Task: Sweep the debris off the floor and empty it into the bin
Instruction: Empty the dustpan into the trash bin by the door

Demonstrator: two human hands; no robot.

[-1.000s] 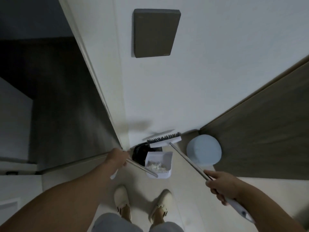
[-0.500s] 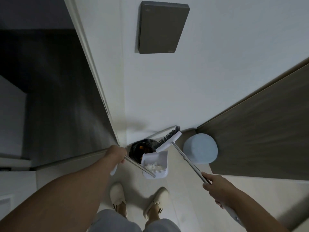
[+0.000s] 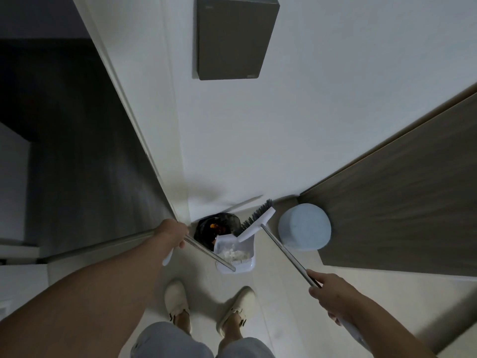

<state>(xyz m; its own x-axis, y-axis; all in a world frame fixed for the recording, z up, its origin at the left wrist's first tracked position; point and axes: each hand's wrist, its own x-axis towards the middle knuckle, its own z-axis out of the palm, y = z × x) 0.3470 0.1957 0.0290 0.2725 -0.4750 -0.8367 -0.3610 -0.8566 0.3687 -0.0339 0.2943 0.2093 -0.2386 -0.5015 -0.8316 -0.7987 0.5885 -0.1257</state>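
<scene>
The left hand (image 3: pixel 172 233) grips the dustpan (image 3: pixel 235 254) handle, white debris (image 3: pixel 233 253) inside, beside the black bin (image 3: pixel 216 226), while the right hand (image 3: pixel 330 293) grips the broom (image 3: pixel 256 223).

No readable text, label, brand, number or sign in view. Dark grey wall panel (image 3: pixel 235 37) carries small mark at lower right corner, too small and blurred to read. Dustpan (image 3: pixel 236 254), broom (image 3: pixel 255 223), bin (image 3: pixel 216 227) show no visible lettering.
</scene>
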